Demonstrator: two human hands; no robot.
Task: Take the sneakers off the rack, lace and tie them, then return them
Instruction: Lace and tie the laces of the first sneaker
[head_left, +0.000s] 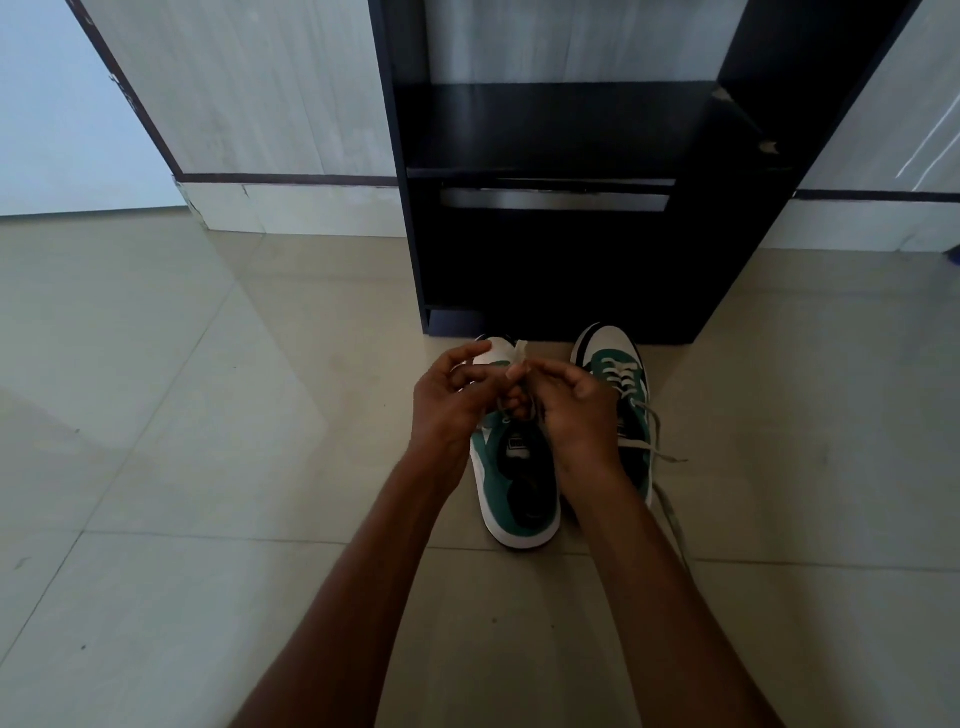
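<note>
Two green-and-white sneakers stand side by side on the floor in front of the black rack (566, 249), toes toward it. Over the left sneaker (514, 493) my left hand (449, 410) and my right hand (571, 410) meet, both pinching its white lace (521, 353), whose end sticks up between my fingers. My hands hide the sneaker's eyelets. The right sneaker (621, 374) is laced, and its loose grey-white lace ends (657, 447) trail onto the floor to the right.
The rack's dark shelf (561, 130) holds nothing visible, and a metal bar (556, 200) runs below it. Pale wood-grain panels (249, 88) flank the rack. Glossy beige floor tiles (182, 467) spread to the left and right.
</note>
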